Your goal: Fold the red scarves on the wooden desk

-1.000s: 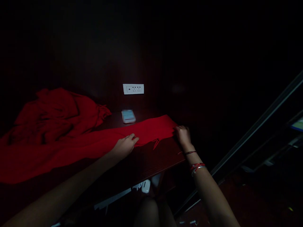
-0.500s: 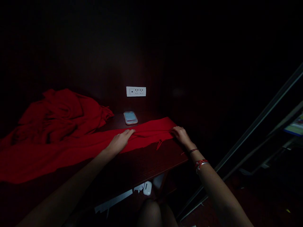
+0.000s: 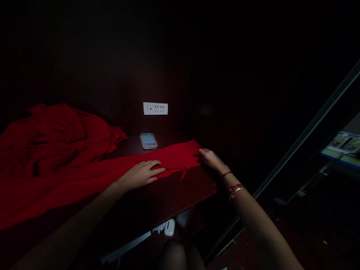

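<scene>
A long strip of red cloth lies across the dark wooden desk, running from the left edge of the view to my right hand. My left hand rests on the strip near its front edge, palm down with the fingers stretched apart. At the strip's right end, my right hand pinches the cloth's edge. A thin red tie or fringe strand hangs from the near edge between my hands. To the left, the cloth runs beside a crumpled red heap.
A phone lies behind the strip, its screen blurred. A white socket panel is on the dark wall. Below the desk edge sit a white rounded case and pale paper. Boxes stand on a shelf at the right.
My left hand has let go of its pinch on the cloth, and its fingers have spread nearer the front edge. The right hand keeps its hold. The view has shifted slightly right.
</scene>
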A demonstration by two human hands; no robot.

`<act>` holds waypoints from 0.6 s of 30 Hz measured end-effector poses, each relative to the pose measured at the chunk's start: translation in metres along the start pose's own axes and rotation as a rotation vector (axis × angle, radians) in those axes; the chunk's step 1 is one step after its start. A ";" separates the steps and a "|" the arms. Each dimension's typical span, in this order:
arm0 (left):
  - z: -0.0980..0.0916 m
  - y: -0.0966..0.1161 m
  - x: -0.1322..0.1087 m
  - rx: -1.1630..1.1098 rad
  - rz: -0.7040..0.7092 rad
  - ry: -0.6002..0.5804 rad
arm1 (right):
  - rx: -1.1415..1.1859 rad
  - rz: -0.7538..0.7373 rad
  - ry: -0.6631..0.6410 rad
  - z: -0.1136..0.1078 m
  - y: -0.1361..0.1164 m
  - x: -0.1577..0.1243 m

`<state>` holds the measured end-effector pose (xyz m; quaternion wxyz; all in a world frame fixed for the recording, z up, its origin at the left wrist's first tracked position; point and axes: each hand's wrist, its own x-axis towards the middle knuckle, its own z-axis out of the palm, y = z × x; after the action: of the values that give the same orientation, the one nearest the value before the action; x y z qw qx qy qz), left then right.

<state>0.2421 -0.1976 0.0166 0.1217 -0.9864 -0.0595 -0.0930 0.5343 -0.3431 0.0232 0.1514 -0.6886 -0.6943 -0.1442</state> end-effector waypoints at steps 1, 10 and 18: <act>-0.001 -0.001 0.000 -0.007 -0.015 -0.025 | 0.003 0.002 -0.011 -0.001 0.001 0.001; -0.009 -0.011 -0.009 -0.015 -0.179 -0.090 | -0.227 0.058 -0.070 -0.020 -0.003 0.004; -0.014 -0.019 -0.012 -0.040 -0.138 -0.058 | -0.314 0.039 0.046 0.003 -0.017 -0.012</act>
<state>0.2250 -0.1838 0.0314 0.0935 -0.9845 -0.1290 -0.0736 0.5177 -0.3528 0.0153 0.0605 -0.7136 -0.6462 -0.2635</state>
